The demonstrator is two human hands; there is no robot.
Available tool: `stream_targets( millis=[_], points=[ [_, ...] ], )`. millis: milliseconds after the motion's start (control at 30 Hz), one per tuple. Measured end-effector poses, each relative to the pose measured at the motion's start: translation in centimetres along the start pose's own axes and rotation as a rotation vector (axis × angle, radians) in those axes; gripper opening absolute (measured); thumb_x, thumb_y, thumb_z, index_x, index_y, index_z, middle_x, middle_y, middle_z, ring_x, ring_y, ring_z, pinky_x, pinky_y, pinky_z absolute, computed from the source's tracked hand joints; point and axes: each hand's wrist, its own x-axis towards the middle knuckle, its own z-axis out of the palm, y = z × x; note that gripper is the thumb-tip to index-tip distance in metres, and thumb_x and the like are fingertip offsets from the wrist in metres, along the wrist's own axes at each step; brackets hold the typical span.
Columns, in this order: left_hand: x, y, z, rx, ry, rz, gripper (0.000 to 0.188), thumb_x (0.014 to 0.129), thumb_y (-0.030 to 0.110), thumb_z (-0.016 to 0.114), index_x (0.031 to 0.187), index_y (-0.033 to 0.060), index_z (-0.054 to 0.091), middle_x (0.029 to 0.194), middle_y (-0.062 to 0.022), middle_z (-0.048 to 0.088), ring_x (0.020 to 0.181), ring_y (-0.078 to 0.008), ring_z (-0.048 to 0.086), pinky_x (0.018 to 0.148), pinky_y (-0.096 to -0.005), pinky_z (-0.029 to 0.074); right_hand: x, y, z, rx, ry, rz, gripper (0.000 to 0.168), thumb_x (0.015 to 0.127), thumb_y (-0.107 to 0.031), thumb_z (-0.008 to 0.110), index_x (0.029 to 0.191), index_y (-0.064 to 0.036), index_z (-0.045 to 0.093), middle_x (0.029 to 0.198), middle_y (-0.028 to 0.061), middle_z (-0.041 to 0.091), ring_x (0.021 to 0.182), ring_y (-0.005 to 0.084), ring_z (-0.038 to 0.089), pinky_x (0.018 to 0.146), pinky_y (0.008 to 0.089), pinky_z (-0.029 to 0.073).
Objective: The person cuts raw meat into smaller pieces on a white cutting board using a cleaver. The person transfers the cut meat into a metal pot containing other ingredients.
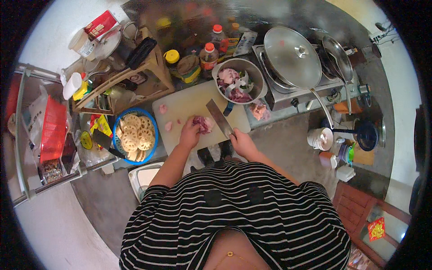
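Note:
My left hand [191,132] grips a piece of raw meat [203,125], red with a pale fatty side, on a white cutting board [192,98]. In my right hand [242,141] is the handle of a cleaver [219,118], its broad blade slanting over the board just right of the meat. A few small pink scraps [168,126] lie at the board's left side. At the board's far right corner stands a metal bowl [264,88] holding raw meat chunks around a white blade piece. Pinkish meat in a plastic bag [259,110] sits beside that bowl.
Left of the board, a blue basket [116,145] holds sliced lotus root [132,133], with a black-handled knife [107,143] against its rim. Sauce bottles [209,57] stand behind. A lidded pan [292,57] rests on the gas stove [287,98], its handle jutting toward me.

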Motion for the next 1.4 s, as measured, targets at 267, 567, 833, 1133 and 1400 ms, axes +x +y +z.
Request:
stream_targets(
  millis=[267, 567, 833, 1133, 1400],
  points=[
    [2.8, -2.0, 4.1, -0.485, -0.076, -0.319, 0.053, 0.069, 0.017, 0.076, 0.115, 0.0021, 0.055, 0.123, -0.0174, 0.054, 0.111, -0.0349, 0.054, 0.094, -0.0386, 0.045, -0.4, -0.1, -0.8, 0.02, -0.01, -0.039, 0.022, 0.09, -0.021, 0.053, 0.09, 0.0, 0.047, 0.079, 0.0267, 0.06, 0.077, 0.0472, 0.056, 0.065, 0.0508, 0.043],
    [1.7, -2.3, 7.0, -0.68, -0.145, -0.746, 0.048, 0.072, 0.036, 0.075, 0.099, -0.0019, 0.062, 0.094, -0.0182, 0.067, 0.088, -0.0318, 0.064, 0.079, -0.0376, 0.049, -0.7, -0.7, -1.2, -0.257, -0.148, -0.077, 0.021, 0.092, -0.022, 0.047, 0.095, -0.002, 0.045, 0.077, 0.0262, 0.06, 0.074, 0.0467, 0.058, 0.063, 0.0547, 0.044],
    [-0.5, -1.6, 5.3, -0.679, -0.125, -0.658, 0.04, 0.074, 0.028, 0.07, 0.099, -0.0022, 0.061, 0.091, -0.0204, 0.065, 0.086, -0.032, 0.064, 0.076, -0.0381, 0.049, 0.4, -0.2, 1.2, -0.533, -0.263, -0.175, 0.015, 0.089, -0.014, 0.045, 0.098, -0.003, 0.044, 0.083, 0.0244, 0.063, 0.076, 0.0435, 0.062, 0.065, 0.0534, 0.048],
    [0.2, -1.1, 8.1, -0.848, 0.251, -0.721, 0.04, 0.075, 0.03, 0.07, 0.097, -0.0017, 0.059, 0.092, -0.0229, 0.065, 0.088, -0.0371, 0.063, 0.077, -0.0403, 0.048, 2.7, -0.6, 2.4, -0.506, -0.275, -0.128, 0.014, 0.09, -0.012, 0.041, 0.1, -0.002, 0.044, 0.087, 0.0243, 0.064, 0.08, 0.0437, 0.063, 0.069, 0.0527, 0.05],
    [1.2, 1.6, 6.4, -0.636, 0.167, -0.834, 0.032, 0.077, 0.025, 0.066, 0.098, 0.0018, 0.06, 0.092, -0.0221, 0.064, 0.09, -0.0388, 0.061, 0.078, -0.042, 0.048, 3.5, -2.9, 4.2, -0.58, -0.323, -0.074, 0.022, 0.087, -0.009, 0.043, 0.107, 0.0, 0.045, 0.087, 0.0242, 0.064, 0.082, 0.0421, 0.064, 0.071, 0.051, 0.05]
  ],
)
